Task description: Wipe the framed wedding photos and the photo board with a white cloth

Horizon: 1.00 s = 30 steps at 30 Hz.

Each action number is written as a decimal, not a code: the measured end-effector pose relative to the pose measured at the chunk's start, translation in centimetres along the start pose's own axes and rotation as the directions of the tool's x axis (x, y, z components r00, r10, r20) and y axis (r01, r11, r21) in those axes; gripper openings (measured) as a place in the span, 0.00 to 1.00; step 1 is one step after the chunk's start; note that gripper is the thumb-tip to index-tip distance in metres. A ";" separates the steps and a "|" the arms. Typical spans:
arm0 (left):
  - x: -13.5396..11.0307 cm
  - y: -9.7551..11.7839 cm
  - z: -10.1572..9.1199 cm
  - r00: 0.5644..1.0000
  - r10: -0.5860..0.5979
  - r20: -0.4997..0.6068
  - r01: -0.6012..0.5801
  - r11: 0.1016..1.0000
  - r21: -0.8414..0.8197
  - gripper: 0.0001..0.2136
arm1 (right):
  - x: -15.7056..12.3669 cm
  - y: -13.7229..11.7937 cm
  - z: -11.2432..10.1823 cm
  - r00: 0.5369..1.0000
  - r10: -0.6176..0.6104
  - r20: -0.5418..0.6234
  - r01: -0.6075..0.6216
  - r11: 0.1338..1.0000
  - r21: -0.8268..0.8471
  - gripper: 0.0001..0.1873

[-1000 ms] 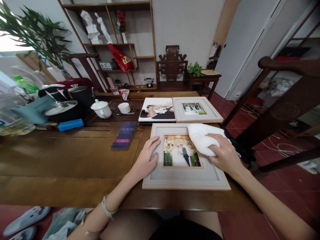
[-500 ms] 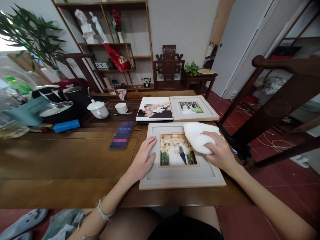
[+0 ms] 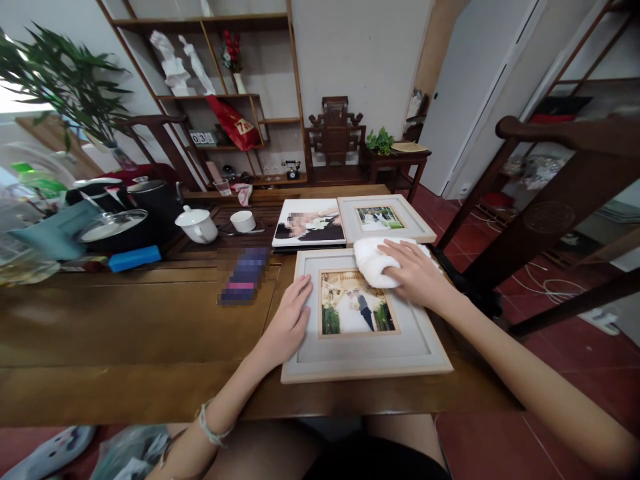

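A light wooden picture frame [image 3: 364, 349] with a wedding photo lies flat at the near edge of the dark wooden table [image 3: 130, 320]. My left hand [image 3: 290, 319] rests flat on the frame's left border, fingers stretched out. My right hand [image 3: 413, 273] presses a white cloth [image 3: 373, 259] onto the frame's upper right part, fingers curled over the cloth. Behind this frame lie a second framed photo [image 3: 386, 220] and an unframed photo print [image 3: 310, 224].
A blurred dark object [image 3: 245, 275] lies left of the frame. A white teapot [image 3: 199, 225], a white cup [image 3: 243, 221], black pots [image 3: 117, 223] and a blue block [image 3: 135, 257] stand at the far left. A dark wooden chair [image 3: 565, 213] is on the right.
My right hand has slid the white cloth up and to the left across the frame's upper right part. My left hand has stayed on the left border.
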<state>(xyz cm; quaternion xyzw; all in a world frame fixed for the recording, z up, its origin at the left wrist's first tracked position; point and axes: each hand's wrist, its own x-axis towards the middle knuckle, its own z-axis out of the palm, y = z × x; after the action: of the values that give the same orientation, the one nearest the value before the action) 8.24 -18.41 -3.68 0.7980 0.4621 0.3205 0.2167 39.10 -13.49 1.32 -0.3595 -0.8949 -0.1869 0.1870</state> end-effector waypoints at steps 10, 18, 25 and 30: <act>0.4 0.0 -0.6 0.997 -0.063 -0.050 0.060 0.997 -0.058 0.22 | -0.2 -1.3 1.9 0.987 0.138 0.079 -0.143 0.987 0.071 0.16; 0.3 -0.4 -0.7 0.999 -0.040 -0.015 0.040 0.998 -0.057 0.22 | -0.3 -1.6 2.1 0.989 0.146 -0.011 -0.144 0.983 0.113 0.17; 0.2 -0.2 -0.7 0.997 -0.074 -0.001 0.074 0.995 -0.062 0.22 | 0.0 -0.1 0.5 0.939 0.134 -0.316 -0.126 0.991 0.047 0.09; 0.2 0.2 -0.8 0.996 -0.083 0.011 0.083 0.995 -0.048 0.22 | 1.5 0.3 0.3 0.912 0.100 -0.397 -0.097 0.995 0.028 0.14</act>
<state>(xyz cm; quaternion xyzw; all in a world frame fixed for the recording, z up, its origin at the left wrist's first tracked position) 7.93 -18.29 -2.94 0.7740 0.4861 0.3187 0.2512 38.20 -12.30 1.86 -0.3580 -0.8196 -0.2429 0.3755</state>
